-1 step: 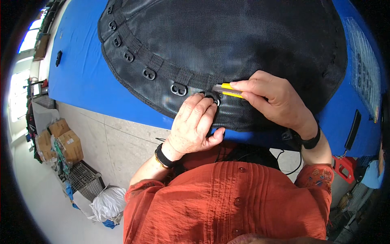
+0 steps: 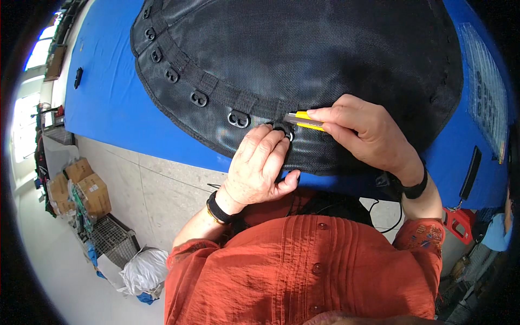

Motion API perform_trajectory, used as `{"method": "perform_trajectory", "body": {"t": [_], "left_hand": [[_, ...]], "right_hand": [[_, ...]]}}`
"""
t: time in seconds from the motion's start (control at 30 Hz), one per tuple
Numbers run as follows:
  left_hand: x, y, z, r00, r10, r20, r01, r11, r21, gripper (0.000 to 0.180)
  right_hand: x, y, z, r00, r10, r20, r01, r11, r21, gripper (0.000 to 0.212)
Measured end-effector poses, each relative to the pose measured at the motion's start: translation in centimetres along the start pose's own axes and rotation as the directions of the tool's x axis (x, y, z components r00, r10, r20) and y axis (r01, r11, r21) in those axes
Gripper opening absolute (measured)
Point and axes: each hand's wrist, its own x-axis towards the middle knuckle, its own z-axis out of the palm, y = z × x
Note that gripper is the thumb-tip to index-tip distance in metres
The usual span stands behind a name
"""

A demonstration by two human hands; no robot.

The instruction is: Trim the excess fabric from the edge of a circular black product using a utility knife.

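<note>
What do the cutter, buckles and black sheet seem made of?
Cutter: probably smooth plastic, from its even yellow; the grey middle may be metal.
Buckles: glossy plastic or coated metal, given bright edge highlights.
Black sheet: seemingly woven synthetic, slightly shiny, showing mesh texture.

Pale grey floor, thin straight joints. Broad blue-covered table, surface slightly wrinkled. Bright white window panes, far left, overexposed. Brown cardboard boxes, grouped at left. Dark wire-mesh crate, near boxes. Crumpled white plastic bag, beside crate.

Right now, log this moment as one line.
left hand: on black fabric; right hand: holding yellow knife; blade: near strap; blue table: underneath
</note>
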Motion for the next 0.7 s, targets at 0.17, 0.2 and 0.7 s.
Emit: {"method": "perform_trajectory", "body": {"t": [0.17,0.2,0.7], "left_hand": [[0.0,0.0,0.2,1.000,0.009,-0.001,-0.009,1.000,-0.008,0.057],[0.0,0.0,0.1,1.000,0.010,-0.001,-0.010,1.000,-0.014,0.057],[0.1,0.2,0.1,1.000,0.027,0.013,-0.027,1.000,0.003,0.055]], "right_hand": [[-0.2,-0.4,-0.3,0.999,0.042,0.022,-0.042,0.999,0.002,0.032],[-0.2,-0.5,-0.3,0.998,0.057,0.025,-0.057,0.998,0.005,0.031],[-0.5,1.3,1.2,0.990,-0.137,-0.042,0.130,0.983,-0.131,0.031]]}}
